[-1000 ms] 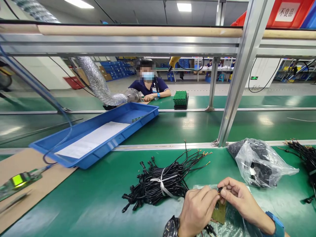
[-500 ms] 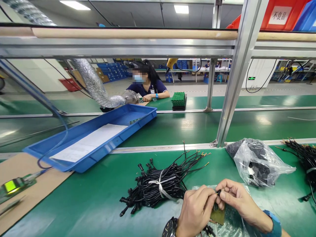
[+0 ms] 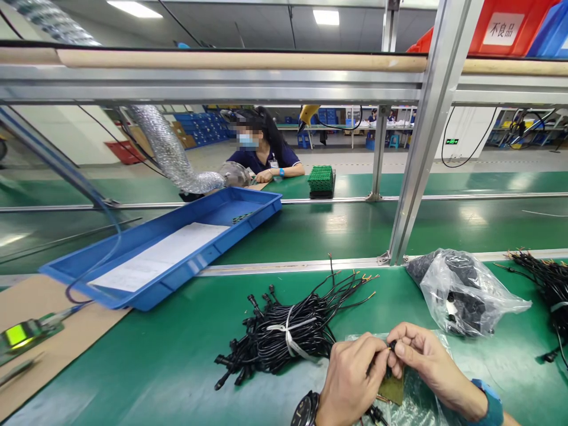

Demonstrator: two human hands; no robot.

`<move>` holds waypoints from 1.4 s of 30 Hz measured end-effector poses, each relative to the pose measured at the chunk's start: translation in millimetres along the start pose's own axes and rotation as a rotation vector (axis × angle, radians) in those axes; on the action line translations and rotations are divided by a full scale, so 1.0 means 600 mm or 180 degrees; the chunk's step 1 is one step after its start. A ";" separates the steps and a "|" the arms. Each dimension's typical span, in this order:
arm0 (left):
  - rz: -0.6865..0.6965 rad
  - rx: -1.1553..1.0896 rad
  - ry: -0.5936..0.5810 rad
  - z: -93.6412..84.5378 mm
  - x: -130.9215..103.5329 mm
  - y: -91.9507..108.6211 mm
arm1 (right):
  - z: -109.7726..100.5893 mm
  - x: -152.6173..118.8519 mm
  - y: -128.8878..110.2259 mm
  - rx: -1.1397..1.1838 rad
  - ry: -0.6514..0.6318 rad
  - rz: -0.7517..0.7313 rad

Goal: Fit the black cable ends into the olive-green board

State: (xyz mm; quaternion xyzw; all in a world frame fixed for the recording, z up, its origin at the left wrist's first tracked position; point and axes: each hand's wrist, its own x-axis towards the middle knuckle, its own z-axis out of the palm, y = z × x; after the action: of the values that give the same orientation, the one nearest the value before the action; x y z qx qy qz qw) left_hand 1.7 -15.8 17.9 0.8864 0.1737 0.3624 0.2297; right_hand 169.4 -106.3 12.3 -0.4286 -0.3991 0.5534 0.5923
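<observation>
Small black connector (image 3: 392, 345), on a thin black lead: pinched between the fingertips of my left hand (image 3: 355, 378) and right hand (image 3: 421, 361), low and right of centre, just above a small olive-brown board (image 3: 391, 387) that lies on crinkled clear film (image 3: 417, 402). Change over the last second: next to none; both hands have drifted slightly lower in view and the pinch has stayed closed, so I judge the fitting work at the connector to be mid-step, not finished. Left hand: clenched on the lead. Right hand: thumb and forefinger grasping the connector. Nearby: tied bundle of black leads (image 3: 288, 337), glossy, bound with a white tie, stripped copper ends fanned out; clear plastic bag of black parts (image 3: 461, 296), soft and wrinkled; blue plastic tray (image 3: 177, 272), rigid and shallow; smooth green mat (image 3: 177, 355).
</observation>
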 end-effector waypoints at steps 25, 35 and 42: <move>-0.0353 -0.0098 -0.0475 0.000 -0.004 -0.033 | -0.014 -0.002 0.031 -0.1962 0.0415 -0.0891; -0.0478 -0.0174 -0.0422 0.016 -0.011 -0.035 | 0.003 0.002 0.019 -0.2499 0.0109 -0.1307; -0.0796 -0.0799 -0.0582 -0.004 0.010 -0.025 | 0.001 0.005 0.021 -0.2321 0.0371 -0.1278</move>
State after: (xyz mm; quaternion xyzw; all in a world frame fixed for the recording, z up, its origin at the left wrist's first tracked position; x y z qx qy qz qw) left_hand 1.9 0.2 14.5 0.8515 0.2143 0.2679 0.3965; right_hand 165.2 -103.0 0.2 -0.5545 -0.6102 0.2243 0.5194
